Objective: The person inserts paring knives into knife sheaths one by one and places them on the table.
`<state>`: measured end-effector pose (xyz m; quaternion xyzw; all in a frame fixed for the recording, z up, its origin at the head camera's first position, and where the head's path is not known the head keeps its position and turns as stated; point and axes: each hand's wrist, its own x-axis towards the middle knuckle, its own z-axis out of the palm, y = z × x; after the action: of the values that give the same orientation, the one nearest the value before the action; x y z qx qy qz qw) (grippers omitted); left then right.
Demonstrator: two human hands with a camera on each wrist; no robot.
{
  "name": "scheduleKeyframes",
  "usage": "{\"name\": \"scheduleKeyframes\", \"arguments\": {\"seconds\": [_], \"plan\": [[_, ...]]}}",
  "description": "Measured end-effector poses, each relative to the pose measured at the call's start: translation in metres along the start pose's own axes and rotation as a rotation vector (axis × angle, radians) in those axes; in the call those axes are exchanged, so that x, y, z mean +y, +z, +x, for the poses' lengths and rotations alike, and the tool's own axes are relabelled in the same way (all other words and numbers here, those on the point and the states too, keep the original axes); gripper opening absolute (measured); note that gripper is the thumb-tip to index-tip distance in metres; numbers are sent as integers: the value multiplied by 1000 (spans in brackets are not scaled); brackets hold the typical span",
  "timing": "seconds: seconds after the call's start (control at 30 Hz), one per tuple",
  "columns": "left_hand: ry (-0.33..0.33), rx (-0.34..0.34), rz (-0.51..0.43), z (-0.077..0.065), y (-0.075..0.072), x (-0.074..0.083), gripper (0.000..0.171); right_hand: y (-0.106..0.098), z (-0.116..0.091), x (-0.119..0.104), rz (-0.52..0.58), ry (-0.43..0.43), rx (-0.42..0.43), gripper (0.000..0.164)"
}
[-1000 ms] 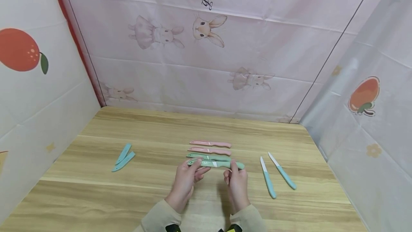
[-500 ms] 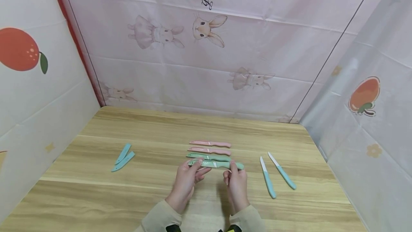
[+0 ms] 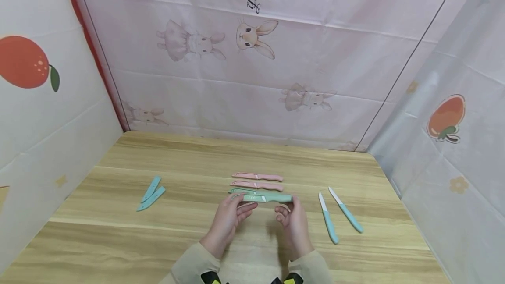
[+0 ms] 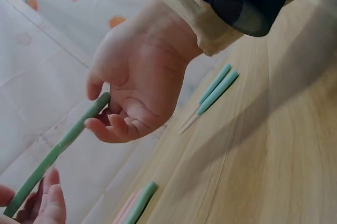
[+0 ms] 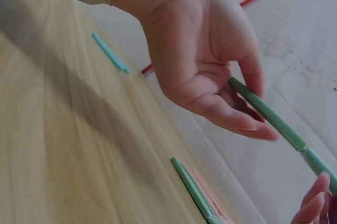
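A green knife in its green sheath (image 3: 272, 197) is held level above the table, sheath end to the left. My left hand (image 3: 227, 219) pinches the sheath end between thumb and fingers, which also shows in the right wrist view, where the left hand (image 5: 197, 50) fills the middle. At the handle's end, my right hand (image 3: 295, 227) pinches the butt, its other fingers loosely bent below. The left wrist view shows this right hand (image 4: 145, 71) at the handle tip. Behind the held knife lies a second sheathed green knife (image 3: 240, 191), partly hidden.
Two sheathed pink knives (image 3: 268, 177) lie parallel farther back. On the right rest two bare-bladed blue knives (image 3: 329, 227), handles toward me. Two loose blue sheaths (image 3: 151, 198) lie on the left of the wooden table (image 3: 189, 157). Printed cloth walls surround the table.
My right hand has shifted slightly right, to the very end of the handle, and its fingers have loosened. The held knife has turned a little. The left hand keeps its place.
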<state>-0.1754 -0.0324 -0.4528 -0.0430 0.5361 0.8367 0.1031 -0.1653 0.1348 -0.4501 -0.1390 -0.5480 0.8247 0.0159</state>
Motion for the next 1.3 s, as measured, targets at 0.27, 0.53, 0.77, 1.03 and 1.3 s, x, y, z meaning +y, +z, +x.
{"name": "scheduleKeyframes", "arguments": {"seconds": [0.27,0.53,0.77,1.03,1.3], "plan": [[65,113,17,7,-10,1,33,-8,6,-1,16,-50,59,28],[163,294,-2,13,-13,3,18,-9,9,-4,66,-101,160,26],[178,321,67,18,-17,4,28,-10,9,-4,-61,-101,131,38],[40,-2,371,16,-31,3,58,-21,12,-3,-330,32,-92,61],[-126,-190,464,16,-41,-5,68,-25,16,6,-471,159,-288,55]]}}
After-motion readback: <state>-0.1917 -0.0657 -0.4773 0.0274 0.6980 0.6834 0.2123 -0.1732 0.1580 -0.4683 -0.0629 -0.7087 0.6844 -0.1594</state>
